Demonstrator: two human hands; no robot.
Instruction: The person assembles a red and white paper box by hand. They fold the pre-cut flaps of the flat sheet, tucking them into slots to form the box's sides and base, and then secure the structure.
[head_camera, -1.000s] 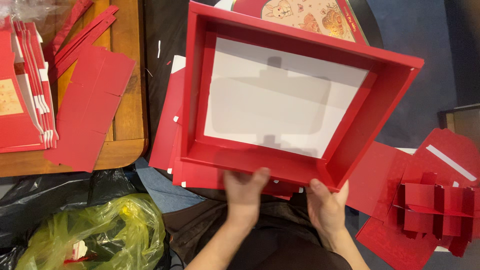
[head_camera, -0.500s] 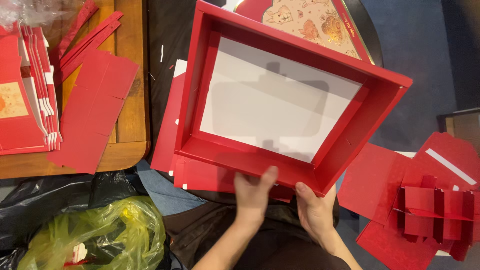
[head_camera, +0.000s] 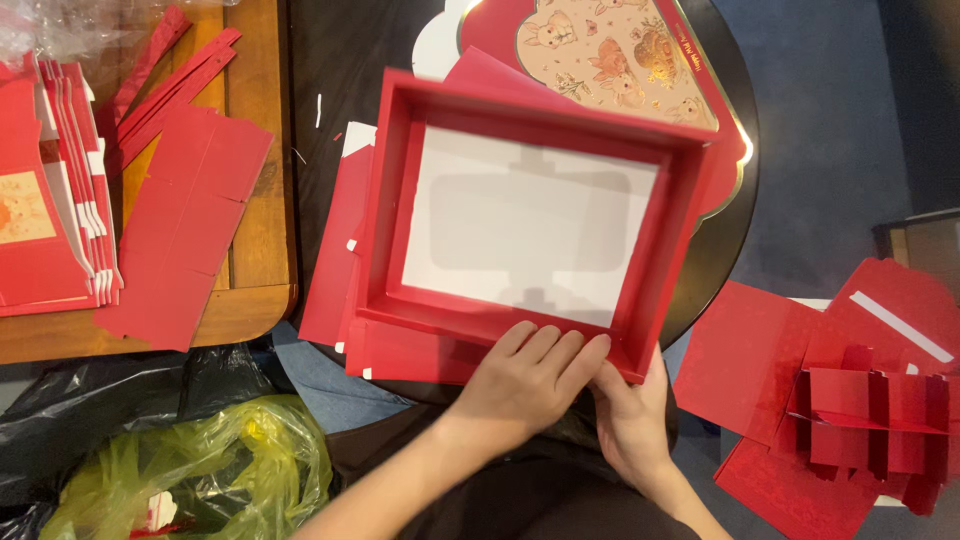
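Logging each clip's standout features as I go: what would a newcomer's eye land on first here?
The big red box with a white floor fills the middle, resting on a round black table. Both hands grip its near wall, the left hand pressed over the edge and the right hand under the corner. Flat red cardboard sheets lie on the wooden table at left, and a yellow-green plastic bag sits bottom left.

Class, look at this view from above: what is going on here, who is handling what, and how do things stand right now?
A person is working on a shallow red box with a white floor, resting on a dark round table. Both hands grip its near wall by the right corner: the left hand lies over the rim, the right hand supports from beneath. Flat red card pieces lie on a wooden table to the left, folded red dividers to the right, and a yellow-green plastic bag lower left.
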